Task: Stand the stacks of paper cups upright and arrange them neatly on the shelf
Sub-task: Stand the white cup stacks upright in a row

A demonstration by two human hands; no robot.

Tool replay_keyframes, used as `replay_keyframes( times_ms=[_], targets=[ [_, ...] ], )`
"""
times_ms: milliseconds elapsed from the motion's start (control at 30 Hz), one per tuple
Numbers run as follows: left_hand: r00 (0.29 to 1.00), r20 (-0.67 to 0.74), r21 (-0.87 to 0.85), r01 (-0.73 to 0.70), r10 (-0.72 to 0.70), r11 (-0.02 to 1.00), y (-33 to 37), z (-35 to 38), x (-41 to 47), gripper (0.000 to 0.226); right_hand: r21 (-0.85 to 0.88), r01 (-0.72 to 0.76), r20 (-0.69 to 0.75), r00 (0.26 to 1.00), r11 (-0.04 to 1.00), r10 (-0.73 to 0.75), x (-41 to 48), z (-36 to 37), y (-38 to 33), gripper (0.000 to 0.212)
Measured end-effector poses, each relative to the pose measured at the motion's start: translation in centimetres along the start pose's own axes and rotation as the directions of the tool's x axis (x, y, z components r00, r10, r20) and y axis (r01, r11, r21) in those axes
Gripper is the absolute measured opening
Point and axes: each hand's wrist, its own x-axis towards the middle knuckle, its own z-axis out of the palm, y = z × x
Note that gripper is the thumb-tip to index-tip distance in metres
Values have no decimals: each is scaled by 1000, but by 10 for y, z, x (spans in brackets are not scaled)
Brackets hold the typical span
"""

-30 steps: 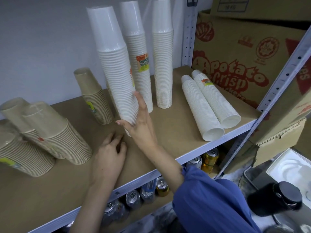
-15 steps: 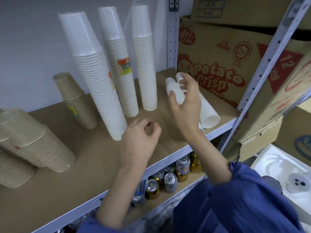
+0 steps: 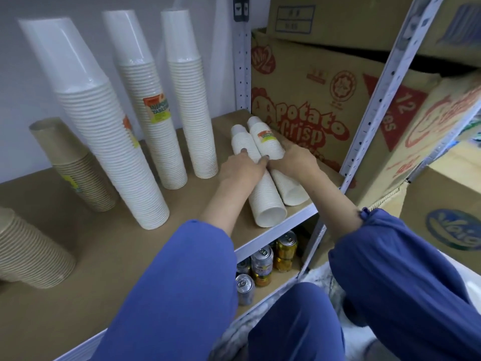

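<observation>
Two white cup stacks lie side by side on the brown shelf board [image 3: 104, 269] at the right, mouths toward me. My left hand [image 3: 243, 169] grips the nearer lying stack [image 3: 265, 201] from above. My right hand [image 3: 294, 160] grips the labelled lying stack [image 3: 265, 142] beside the carton. Three tall white stacks stand upright: a leaning front one [image 3: 109, 142], a labelled one [image 3: 153, 105] and a plain one [image 3: 191, 100]. A brown stack [image 3: 70, 162] stands behind them. Another brown stack [image 3: 28, 254] lies at the far left.
A Potato Crisp carton [image 3: 312, 100] stands right behind the lying stacks. A perforated metal upright [image 3: 377, 100] frames the shelf's right front corner, with more cartons beyond it. Drink cans [image 3: 263, 264] sit on the shelf below.
Both hands have moved right from the tall front white stack onto the two lying white stacks and closed on them. The view has swung right and closer.
</observation>
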Motion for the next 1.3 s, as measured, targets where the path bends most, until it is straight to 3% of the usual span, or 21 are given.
replay_keyframes(
  times_ms=[133, 267, 433, 567, 667, 800, 1100, 1300],
  targets=[
    [990, 114, 6, 83, -83, 997, 6, -5, 6, 77, -51, 36, 167, 986, 998, -27, -4, -16, -5, 58],
    [954, 276, -212, 179, -117, 961, 2, -17, 6, 86, -17, -8, 298, 954, 1000, 13, -2, -27, -6, 60],
    [977, 211, -418, 115, -27, 901, -8, -25, -5, 87, 274, -107, 288, 957, 956, 24, 6, -21, -1, 65],
    [996, -2, -468, -80, 89, 880, -12, -34, -7, 88, 504, 28, 129, 986, 863, -108, 7, -16, 0, 73],
    [948, -260, -443, -284, 181, 850, -14, -35, -10, 86, 474, 227, -101, 974, 851, -204, 10, -12, -5, 88],
    [850, -473, -425, -451, 232, 785, -17, -25, -14, 85, 437, 423, -331, 896, 794, -295, 12, -2, -8, 92],
    [722, -639, -355, -584, 266, 730, -27, 4, -11, 75, 518, 575, -539, 795, 634, -280, 28, 28, 8, 93],
    [710, -634, -311, -597, 307, 739, -32, 10, -4, 75, 501, 608, -560, 770, 615, -305, 27, 36, 10, 93]
  ],
)
